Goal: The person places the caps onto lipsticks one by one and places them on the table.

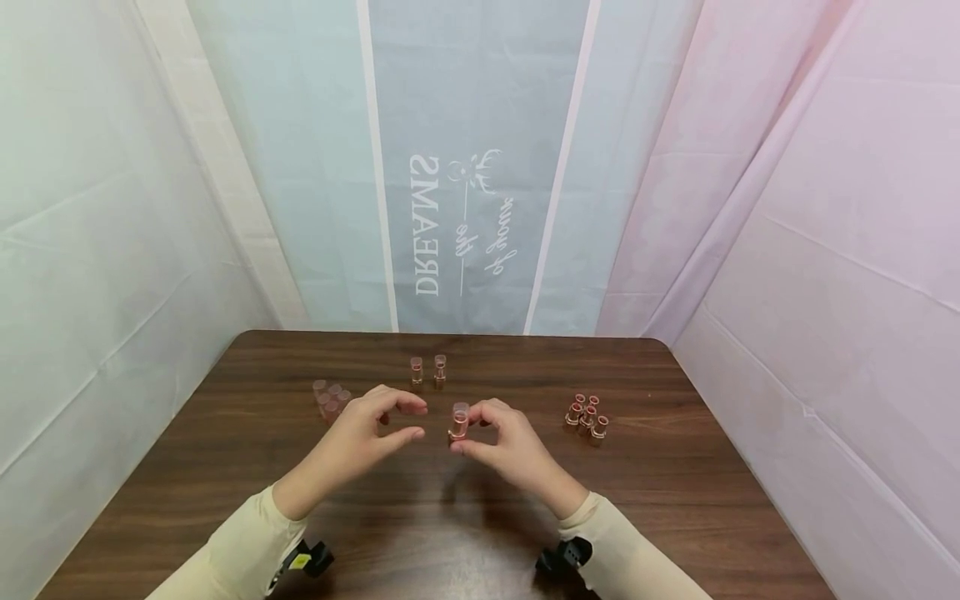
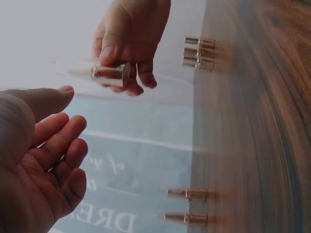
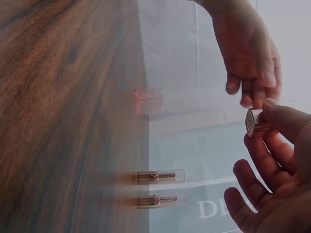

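My right hand (image 1: 513, 442) pinches a gold lipstick tube (image 1: 458, 427) between thumb and fingers above the middle of the table. A clear cap (image 2: 73, 68) covers the tube's upper end in the left wrist view. Facing it, a short gap to the left, my left hand (image 1: 363, 429) holds nothing, its thumb and fingers spread apart and relaxed. Behind the hands stand two capped lipstick tubes (image 1: 417, 372), upright side by side. To the right is a group of several uncapped lipstick tubes (image 1: 588, 416). Several clear pinkish caps (image 1: 328, 402) sit beyond my left hand, which partly hides them.
The dark wood table (image 1: 660, 517) has rounded far corners. A pale blue curtain with lettering (image 1: 427, 225) hangs behind it, and white curtains (image 1: 847, 317) line both sides. Dark wrist cameras (image 1: 562, 557) are strapped at both sleeves, low over the table.
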`<state>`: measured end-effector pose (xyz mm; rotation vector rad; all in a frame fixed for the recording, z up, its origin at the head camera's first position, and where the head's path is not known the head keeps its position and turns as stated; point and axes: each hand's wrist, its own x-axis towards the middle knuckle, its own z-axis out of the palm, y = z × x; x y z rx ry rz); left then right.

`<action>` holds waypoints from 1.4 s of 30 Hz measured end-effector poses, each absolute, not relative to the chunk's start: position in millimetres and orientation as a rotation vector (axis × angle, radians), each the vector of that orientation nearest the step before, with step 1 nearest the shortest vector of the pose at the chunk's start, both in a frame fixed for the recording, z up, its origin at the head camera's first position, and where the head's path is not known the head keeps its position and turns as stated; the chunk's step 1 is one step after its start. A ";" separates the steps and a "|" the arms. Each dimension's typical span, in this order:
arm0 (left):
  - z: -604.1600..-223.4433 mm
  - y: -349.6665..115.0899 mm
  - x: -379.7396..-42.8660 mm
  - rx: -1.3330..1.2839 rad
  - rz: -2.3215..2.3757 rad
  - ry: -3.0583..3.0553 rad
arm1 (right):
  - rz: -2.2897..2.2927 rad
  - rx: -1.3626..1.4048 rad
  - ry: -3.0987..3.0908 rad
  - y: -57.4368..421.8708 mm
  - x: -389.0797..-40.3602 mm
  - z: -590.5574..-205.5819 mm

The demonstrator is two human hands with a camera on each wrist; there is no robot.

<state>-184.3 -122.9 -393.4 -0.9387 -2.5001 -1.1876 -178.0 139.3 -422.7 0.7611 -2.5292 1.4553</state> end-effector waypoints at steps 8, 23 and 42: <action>-399.1 -137.7 -186.2 -0.852 -1.164 -2.515 | 1.468 0.732 -2.547 142.6 -184.3 -428.4; -392.4 -159.2 -198.6 -0.742 -1.162 -2.538 | 1.421 0.598 -2.523 149.0 -209.0 -435.4; -397.4 -199.5 -228.6 -0.500 -1.357 -2.585 | 1.265 0.271 -2.792 133.7 -330.4 -474.8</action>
